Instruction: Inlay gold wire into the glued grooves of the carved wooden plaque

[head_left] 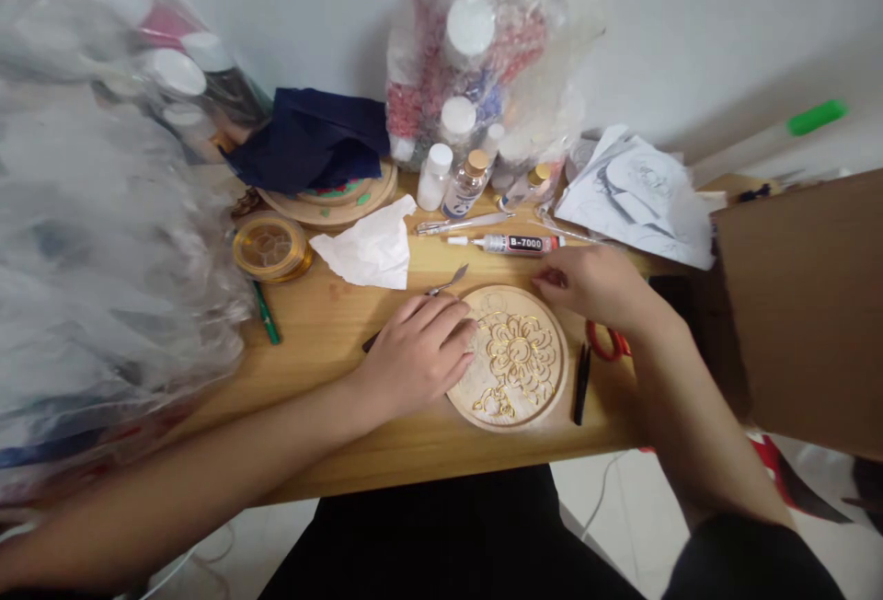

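Observation:
A round wooden disc (519, 351) with a raised gold wire flower lies on the wooden table. My left hand (424, 347) rests at the disc's left edge, fingers bent and close together; its palm side is hidden. Partly under that hand is a thin tool with a metal blade (450, 282). Above the disc's upper right edge, my right hand (586, 282) has its fingertips pinched together, and whatever they hold is too small to make out. Black tweezers (582, 385) and red-handled scissors (607, 340) lie to the right of the disc.
Behind are a B-7000 glue tube (524, 244), a pen (462, 224), small bottles (434, 178) and white paper (372, 246). A gold wire spool (270, 248) and plastic bags (124, 259) stand left. A cardboard box (807, 315) is at right.

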Demonstrator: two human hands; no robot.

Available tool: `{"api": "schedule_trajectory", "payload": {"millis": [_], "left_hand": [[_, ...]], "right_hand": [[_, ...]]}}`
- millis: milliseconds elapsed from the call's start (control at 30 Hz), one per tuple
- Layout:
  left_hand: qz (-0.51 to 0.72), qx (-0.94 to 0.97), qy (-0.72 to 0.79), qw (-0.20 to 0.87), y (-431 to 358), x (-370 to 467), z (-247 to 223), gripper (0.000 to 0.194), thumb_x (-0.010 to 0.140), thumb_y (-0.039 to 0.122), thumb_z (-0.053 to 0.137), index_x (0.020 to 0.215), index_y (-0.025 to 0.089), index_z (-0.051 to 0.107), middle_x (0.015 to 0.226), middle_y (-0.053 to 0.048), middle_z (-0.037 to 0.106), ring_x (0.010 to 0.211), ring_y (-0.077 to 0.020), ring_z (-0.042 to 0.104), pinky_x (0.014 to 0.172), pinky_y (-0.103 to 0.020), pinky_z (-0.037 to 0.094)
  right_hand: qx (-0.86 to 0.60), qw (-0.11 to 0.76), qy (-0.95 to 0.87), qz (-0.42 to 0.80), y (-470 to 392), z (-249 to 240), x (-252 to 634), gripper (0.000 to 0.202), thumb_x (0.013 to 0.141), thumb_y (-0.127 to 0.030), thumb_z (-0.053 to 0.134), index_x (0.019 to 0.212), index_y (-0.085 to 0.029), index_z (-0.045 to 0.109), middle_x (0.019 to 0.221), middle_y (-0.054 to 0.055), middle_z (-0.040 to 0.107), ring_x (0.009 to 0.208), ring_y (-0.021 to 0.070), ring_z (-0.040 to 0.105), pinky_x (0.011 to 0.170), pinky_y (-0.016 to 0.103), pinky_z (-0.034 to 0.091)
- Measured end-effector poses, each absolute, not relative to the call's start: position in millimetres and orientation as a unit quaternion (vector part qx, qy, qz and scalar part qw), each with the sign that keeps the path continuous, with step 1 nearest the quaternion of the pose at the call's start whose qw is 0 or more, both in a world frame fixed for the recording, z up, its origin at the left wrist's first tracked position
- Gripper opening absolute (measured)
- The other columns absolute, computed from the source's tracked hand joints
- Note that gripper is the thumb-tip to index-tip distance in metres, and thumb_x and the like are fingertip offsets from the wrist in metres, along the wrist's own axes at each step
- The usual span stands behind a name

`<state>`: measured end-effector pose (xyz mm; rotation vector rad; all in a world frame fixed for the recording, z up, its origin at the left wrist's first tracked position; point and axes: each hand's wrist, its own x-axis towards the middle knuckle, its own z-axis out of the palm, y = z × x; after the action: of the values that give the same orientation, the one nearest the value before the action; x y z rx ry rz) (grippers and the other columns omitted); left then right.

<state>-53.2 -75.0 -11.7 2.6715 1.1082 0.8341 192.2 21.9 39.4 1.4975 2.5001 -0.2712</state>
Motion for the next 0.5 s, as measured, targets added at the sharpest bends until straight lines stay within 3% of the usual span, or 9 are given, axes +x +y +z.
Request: {"api": "schedule_trajectory", "payload": {"millis": [300,500], "left_hand": [[0.284,0.885,0.364,0.064,-73.9,-52.4,-12.0,0.021,0.094,0.023,0.051,0.105,0.011,0.065,0.109,-0.013,0.068,0.107,-0.0250,0.060,0.091,-0.041,0.049],[0.291,0.884,0.362,0.051,-74.1,-52.1,-11.8,0.021,0.094,0.021,0.053,0.106,0.009,0.065,0.109,-0.012,0.069,0.106,-0.0252,0.062,0.090,-0.041,0.051]], "right_hand": [[0.510,0.095,0.849,-0.096,18.6,43.1,194.2,0.019,0.077,-0.025,0.053,0.079,-0.018,0.071,0.073,0.005,0.071,0.060,0.0163,0.058,0.056,0.028,0.033],[0.602,0.076,0.789,-0.096,-7.0,62.5,222.9,0.017,0.078,-0.027,0.055,0.084,-0.020,0.070,0.074,0.004,0.069,0.062,0.0174,0.060,0.057,0.028,0.038]]}}
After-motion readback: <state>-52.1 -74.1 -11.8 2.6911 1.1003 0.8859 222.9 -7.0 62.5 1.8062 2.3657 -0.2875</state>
